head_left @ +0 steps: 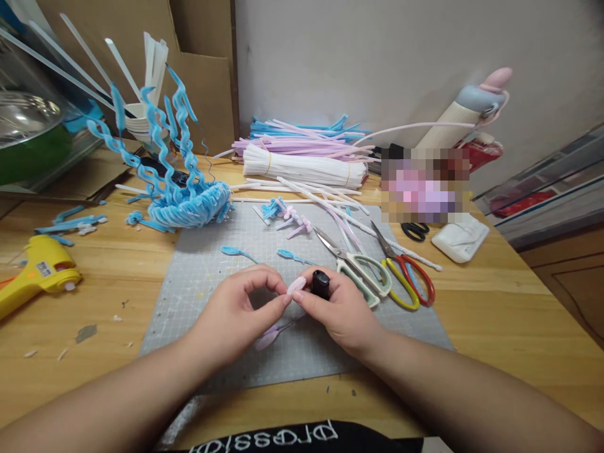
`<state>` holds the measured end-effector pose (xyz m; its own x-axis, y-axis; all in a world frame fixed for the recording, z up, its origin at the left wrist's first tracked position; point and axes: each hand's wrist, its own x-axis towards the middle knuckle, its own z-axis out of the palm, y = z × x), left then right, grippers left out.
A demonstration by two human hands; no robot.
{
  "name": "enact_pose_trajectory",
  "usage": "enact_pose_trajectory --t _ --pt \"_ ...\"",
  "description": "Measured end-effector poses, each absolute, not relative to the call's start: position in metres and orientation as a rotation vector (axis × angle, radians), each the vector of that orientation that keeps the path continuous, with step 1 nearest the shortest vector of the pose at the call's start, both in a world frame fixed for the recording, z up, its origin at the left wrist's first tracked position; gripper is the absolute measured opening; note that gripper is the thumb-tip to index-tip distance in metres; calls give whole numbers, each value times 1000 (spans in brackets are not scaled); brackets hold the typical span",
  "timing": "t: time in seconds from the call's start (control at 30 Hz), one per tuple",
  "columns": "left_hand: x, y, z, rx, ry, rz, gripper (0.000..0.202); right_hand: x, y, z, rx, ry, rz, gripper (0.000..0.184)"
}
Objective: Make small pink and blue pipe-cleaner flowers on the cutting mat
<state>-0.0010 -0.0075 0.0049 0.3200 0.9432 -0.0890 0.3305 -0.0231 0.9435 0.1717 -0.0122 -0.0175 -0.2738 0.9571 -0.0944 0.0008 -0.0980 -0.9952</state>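
Observation:
My left hand (245, 305) is closed, its thumb and fingertips pinching one end of a small pale pink fuzzy loop (297, 286) that looks made of pipe cleaner. The thumb and index finger of my right hand (342, 311) pinch the loop's other side. A small black object (321, 285) is tucked among the right fingers; its kind is unclear. Under my hands, a lilac fuzzy loop (268, 338) with a thin stem lies on the grey cutting mat (226, 365). Just beyond them lie two blue fuzzy loops with stems, one left (231, 250) and one right (289, 254).
Green-white scissors (363, 277) and red-yellow scissors (406, 277) lie right of my hands. A blue coiled pipe-cleaner piece (189, 204) stands at back left, near a yellow glue gun (44, 274). Pipe-cleaner bundles (302, 167) line the wall.

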Motion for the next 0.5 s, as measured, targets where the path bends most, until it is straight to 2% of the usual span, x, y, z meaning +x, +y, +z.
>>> enact_pose_trajectory --t 0.37,0.5 --pt "-6 -9 -6 1234 1122 712 16 171 -15 -19 -1057 -1386 1474 6" --pt "-4 -9 -1 1331 1132 724 18 172 -14 -17 -1037 -1330 1507 8"
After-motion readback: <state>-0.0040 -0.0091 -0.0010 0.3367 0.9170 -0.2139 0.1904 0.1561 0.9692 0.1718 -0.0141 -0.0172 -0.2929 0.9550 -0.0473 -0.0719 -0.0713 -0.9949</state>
